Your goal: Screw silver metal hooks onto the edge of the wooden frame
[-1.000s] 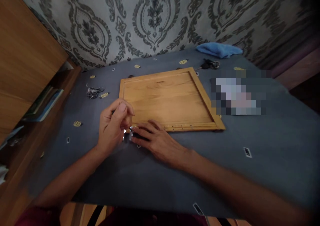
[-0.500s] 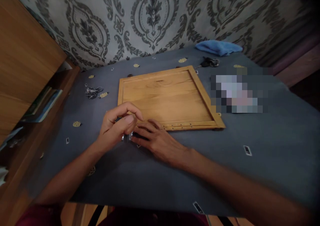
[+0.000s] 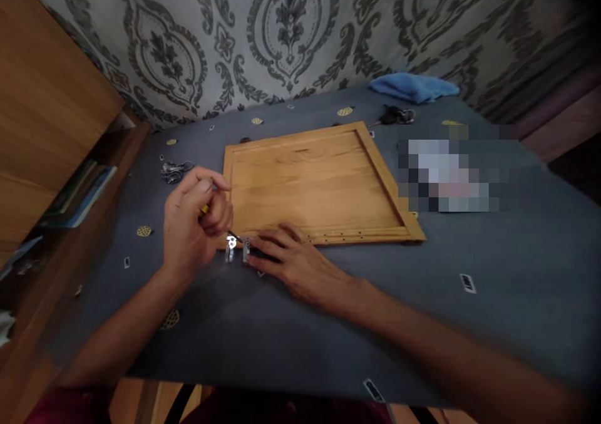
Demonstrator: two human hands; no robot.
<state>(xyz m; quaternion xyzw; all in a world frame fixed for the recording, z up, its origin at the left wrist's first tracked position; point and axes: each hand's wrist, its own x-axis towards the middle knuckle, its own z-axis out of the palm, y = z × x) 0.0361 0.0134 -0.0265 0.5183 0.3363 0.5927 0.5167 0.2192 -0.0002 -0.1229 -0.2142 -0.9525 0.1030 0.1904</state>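
Note:
A wooden panel with a raised frame point(image 3: 314, 183) lies flat on the grey table point(image 3: 493, 274). At its near left corner sits a small shiny metal hinge point(image 3: 231, 247). My left hand point(image 3: 195, 227) is closed round a thin tool with a yellow handle, a screwdriver by the look of it; its dark tip points at the hinge. My right hand point(image 3: 291, 261) lies flat beside the hinge, fingers stretched out and pressing on a dark part next to it.
A bunch of metal pieces point(image 3: 174, 171) lies at the left. Small gold discs point(image 3: 144, 230) and tiny tags are scattered about. A blue cloth point(image 3: 413, 87) and dark keys point(image 3: 394, 116) sit at the back right. A wooden shelf with books point(image 3: 79, 192) stands left.
My left hand has drawn back to the left from over the hinge, so the hinge and the tool's tip now show. My right hand has stayed in place.

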